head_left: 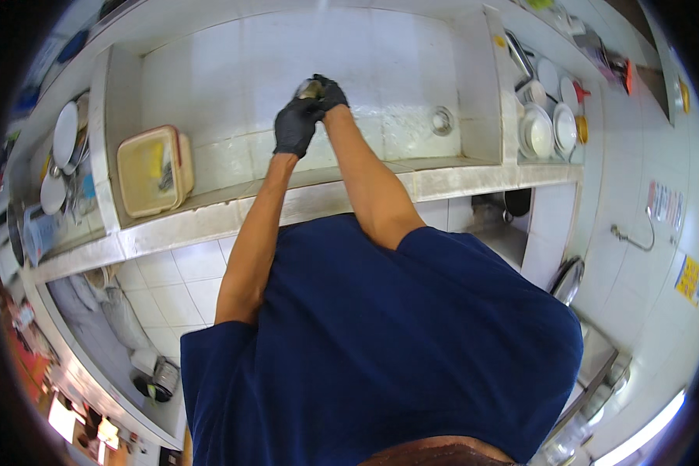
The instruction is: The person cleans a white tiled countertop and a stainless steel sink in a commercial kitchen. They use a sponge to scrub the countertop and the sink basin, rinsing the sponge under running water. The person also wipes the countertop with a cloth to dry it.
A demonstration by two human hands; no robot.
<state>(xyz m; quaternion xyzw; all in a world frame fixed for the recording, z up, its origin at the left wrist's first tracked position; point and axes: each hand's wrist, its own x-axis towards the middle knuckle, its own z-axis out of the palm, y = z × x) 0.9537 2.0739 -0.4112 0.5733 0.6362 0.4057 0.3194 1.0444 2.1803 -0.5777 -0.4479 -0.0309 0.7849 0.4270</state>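
Both my hands wear black gloves and meet over the white tiled sink basin [233, 159]. A small, rounded, greenish-grey item [310, 89] shows between them, too small and too covered to tell its kind. My left hand [297, 128] is closed at its near side, fingers bent up against it. My right hand [333, 93] curls round its far right side. The gloves hide most of the item. The basin's wet floor lies beneath both hands.
A cream plastic tub [149, 203] with a yellow item inside stands at the basin's left. A round drain [441, 121] is at the right. White bowls [536, 132] and plates fill the right compartment; plates [65, 133] and utensils fill the left. The basin's front ledge [450, 182] runs before me.
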